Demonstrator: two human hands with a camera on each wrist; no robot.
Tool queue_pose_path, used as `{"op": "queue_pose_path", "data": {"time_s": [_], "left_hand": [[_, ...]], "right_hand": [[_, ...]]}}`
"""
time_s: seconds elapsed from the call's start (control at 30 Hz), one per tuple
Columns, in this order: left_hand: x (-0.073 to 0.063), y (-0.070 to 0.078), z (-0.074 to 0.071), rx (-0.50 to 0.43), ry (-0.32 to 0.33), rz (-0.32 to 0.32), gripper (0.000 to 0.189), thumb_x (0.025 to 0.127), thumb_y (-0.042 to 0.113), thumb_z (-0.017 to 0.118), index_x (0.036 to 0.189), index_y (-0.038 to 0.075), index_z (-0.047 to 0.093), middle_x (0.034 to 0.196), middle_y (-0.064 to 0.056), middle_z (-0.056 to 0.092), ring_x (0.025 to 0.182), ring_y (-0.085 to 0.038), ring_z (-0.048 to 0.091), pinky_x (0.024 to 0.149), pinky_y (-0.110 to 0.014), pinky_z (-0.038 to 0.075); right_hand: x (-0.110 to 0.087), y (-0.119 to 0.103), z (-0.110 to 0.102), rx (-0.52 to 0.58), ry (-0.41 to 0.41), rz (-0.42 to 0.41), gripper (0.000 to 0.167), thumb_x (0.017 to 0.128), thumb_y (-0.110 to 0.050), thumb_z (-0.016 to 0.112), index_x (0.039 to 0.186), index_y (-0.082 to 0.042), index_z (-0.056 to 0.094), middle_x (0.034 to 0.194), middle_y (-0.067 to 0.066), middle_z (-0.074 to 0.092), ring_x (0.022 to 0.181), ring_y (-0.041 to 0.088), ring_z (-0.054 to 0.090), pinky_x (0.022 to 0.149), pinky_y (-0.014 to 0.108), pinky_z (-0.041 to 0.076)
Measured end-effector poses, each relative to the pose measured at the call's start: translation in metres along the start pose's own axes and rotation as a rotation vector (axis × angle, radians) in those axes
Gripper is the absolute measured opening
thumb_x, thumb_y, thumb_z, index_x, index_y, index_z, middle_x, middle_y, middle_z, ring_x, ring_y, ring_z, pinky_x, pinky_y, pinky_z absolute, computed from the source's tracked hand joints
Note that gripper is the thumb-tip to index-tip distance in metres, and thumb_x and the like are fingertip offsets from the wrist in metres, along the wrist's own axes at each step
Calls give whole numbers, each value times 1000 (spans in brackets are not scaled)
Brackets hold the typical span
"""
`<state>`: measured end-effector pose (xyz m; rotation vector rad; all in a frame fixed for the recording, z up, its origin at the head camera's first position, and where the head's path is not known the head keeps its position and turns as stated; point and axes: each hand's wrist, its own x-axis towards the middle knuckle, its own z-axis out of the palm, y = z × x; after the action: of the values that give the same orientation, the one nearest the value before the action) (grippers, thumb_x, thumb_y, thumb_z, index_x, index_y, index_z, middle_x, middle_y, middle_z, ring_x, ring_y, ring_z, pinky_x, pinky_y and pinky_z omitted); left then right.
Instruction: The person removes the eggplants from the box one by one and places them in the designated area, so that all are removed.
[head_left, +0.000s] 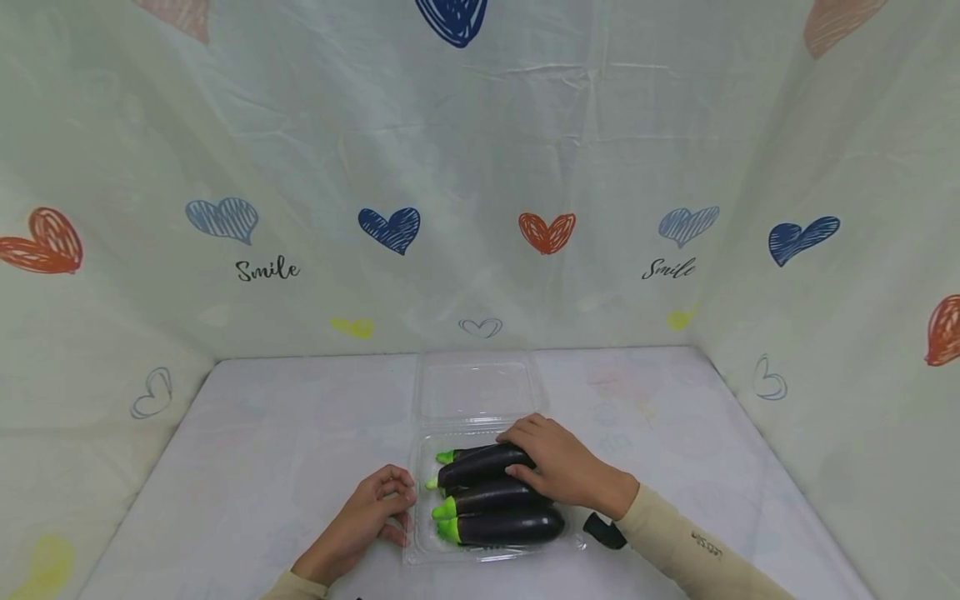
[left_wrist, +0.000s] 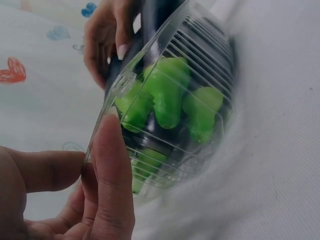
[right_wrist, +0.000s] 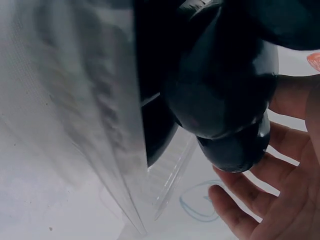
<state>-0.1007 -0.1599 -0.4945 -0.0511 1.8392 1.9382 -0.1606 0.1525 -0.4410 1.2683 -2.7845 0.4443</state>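
A clear plastic clamshell box (head_left: 422,553) holds several dark purple eggplants (head_left: 510,528), their green caps pointing left. My left hand (head_left: 373,510) is at the box's left side; in the left wrist view its thumb and fingers pinch the clear rim (left_wrist: 126,82). Over the far eggplants lies my right hand (head_left: 566,468), gripping an upper eggplant (head_left: 480,464) near its blunt right end, thumb on the near side and fingers on the far side. The right wrist view shows those fingers curved about the rounded ends of stacked eggplants (right_wrist: 220,85).
The box's lid (head_left: 480,388) lies folded open toward the back of the white table (head_left: 285,442). Beside the right sleeve is a small black object (head_left: 604,531), partly hidden. A white curtain (head_left: 480,158) printed with hearts surrounds the table's back and sides.
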Motion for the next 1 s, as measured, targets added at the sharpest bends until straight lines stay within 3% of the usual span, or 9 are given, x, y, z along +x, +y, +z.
{"op": "queue_pose_path", "data": {"time_s": [0.43,1.0], "left_hand": [[0,-2,-1,-1,-17,7,18,104,6,58,118,-1,49,93,-1,57,73,-17,59,58,-29,60],[-1,1,0,-4,-16,12,19,104,4,58,119,-1,48,93,-1,56,73,-17,59,58,-29,60]], "right_hand": [[-4,-2,-5,10,50,30,35,99,-22,76,130,-9,69,126,2,70,120,22,60,104,42,54],[-18,15,-21,11,193,37,39,95,-19,81,130,-9,69,125,2,70,119,23,61,100,44,56]]}}
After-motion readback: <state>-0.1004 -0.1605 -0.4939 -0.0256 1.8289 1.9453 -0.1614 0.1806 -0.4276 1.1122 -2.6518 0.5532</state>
